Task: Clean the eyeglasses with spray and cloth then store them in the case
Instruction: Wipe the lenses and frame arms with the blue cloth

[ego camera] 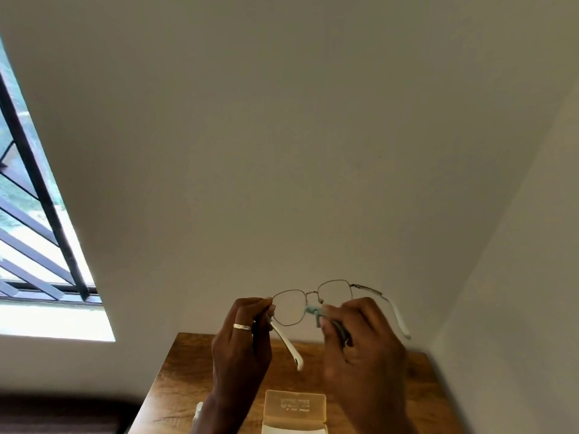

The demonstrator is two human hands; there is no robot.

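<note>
You are holding the eyeglasses up in the air in front of the pale wall, above the far edge of the wooden table and not touching it. Your left hand is pinching the frame's left corner at the hinge, fingertips pressed together around it, with a ring showing on one finger. The white temple tip on that side is hanging down toward the table, just beside your left hand. Your right hand is pinching a teal cloth against the lower part of the right lens, fingers curled tight and bunched around the cloth; most of the cloth is hidden in the hand, only a crumpled bit is sticking out near the nose bridge. The other temple is sticking out open to the right, past your right hand, its white tip pointing down. Thin metal rims, both lenses facing away from you.

An open tan case is lying on the table near the front edge, between your two forearms, lid up with pale lettering too blurred to read. A small white object is sitting just left of your left forearm at the table's left edge; cannot tell what it is. A barred window is showing at the left.
</note>
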